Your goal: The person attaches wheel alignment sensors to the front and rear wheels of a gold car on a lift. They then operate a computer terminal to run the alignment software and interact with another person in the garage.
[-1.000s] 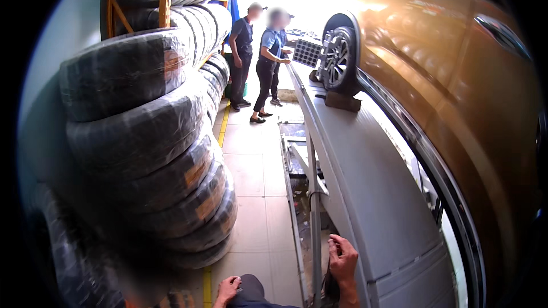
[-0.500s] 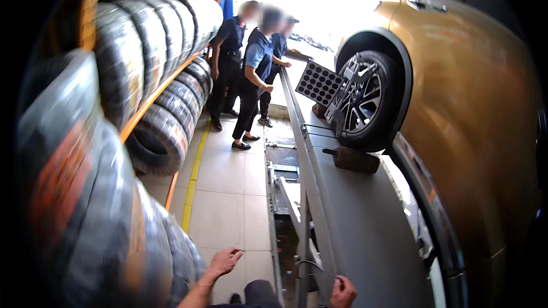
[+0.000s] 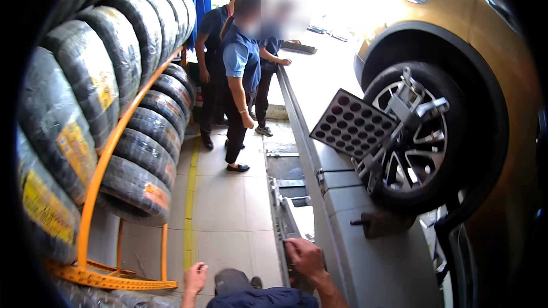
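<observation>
My left hand hangs low at the front, beside the lower end of the orange rack; its fingers are loosely curled and it holds nothing. My right hand is swung forward over the edge of the grey car lift ramp, with relaxed, half-bent fingers and nothing visible in them. Ahead on the right, a wheel of a gold car stands on the ramp. A metal clamp on that wheel carries a target board with dark round dots. A dark wheel chock sits against the tyre.
Wrapped tyres fill an orange rack along the left. A yellow line runs along the tiled floor. Several people stand ahead, one in a blue-sleeved vest. Lift linkage shows beneath the ramp.
I have moved forward; the wheel, target board and people appear nearer. My right hand has swung up and forward, while my left has dropped back and moved leftward.
</observation>
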`<state>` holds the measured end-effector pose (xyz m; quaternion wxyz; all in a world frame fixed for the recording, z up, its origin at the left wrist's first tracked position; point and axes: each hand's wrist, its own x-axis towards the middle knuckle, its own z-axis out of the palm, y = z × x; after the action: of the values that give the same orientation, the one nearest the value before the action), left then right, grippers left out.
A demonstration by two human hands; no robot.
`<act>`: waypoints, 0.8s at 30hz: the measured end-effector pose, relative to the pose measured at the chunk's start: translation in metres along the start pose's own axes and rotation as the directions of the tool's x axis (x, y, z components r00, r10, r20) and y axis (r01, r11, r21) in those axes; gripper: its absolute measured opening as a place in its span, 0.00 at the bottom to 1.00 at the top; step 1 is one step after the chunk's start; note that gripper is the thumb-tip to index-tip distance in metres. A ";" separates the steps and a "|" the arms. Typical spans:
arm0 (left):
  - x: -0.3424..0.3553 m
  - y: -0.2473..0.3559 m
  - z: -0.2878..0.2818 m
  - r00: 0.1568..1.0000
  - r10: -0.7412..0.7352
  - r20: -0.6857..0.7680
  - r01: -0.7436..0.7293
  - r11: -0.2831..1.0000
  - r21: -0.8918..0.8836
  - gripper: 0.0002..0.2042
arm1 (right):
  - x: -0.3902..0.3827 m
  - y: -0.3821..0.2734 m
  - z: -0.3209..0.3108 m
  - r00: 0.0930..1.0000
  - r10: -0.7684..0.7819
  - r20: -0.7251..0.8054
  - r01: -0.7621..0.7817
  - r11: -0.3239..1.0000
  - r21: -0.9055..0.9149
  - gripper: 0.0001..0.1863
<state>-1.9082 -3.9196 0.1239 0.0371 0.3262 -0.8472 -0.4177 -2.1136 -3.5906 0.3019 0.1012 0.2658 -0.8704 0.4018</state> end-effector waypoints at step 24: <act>0.761 0.333 -0.005 0.922 0.373 0.105 -0.357 0.922 -0.148 0.14 | 0.560 0.189 0.152 0.791 0.272 -0.549 -0.303 0.952 0.035 0.31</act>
<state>-2.6771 -4.2207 0.2116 0.0791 0.1311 -0.8657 -0.4765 -2.6798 -3.8175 0.2981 0.2906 0.0016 -0.8457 0.4476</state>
